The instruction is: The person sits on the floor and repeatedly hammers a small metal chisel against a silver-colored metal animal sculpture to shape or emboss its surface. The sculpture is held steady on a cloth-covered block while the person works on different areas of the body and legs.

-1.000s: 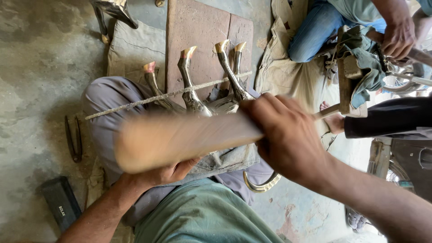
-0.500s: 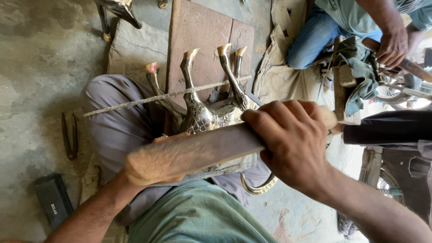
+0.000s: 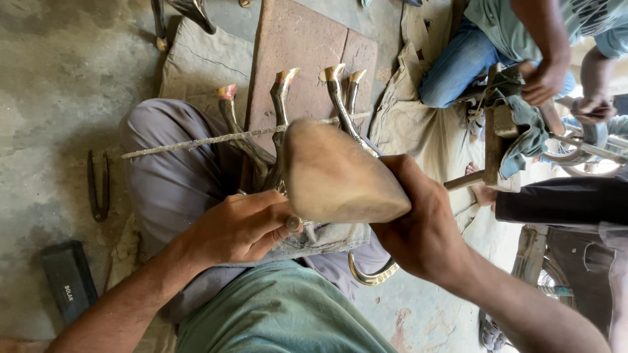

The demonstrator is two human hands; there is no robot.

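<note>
Grey concrete floor [image 3: 52,78] under you. Your left hand [image 3: 239,225] clamps the shiny metal animal figure [image 3: 281,163] on your lap; your right hand [image 3: 422,229] is wrapped tight round a pale wooden mallet [image 3: 337,173] above it. Beyond, a rusty brown board [image 3: 301,46].

Four upturned metal legs [image 3: 281,111], one wooden mallet [image 3: 337,173], one rod [image 3: 216,139] (thin, rough)

A floor-level metalworking workshop: people are sitting on a stained concrete floor [image 3: 59,85], brass animal-leg castings [image 3: 281,124] lying on sacking [image 3: 196,62] beside it.
</note>
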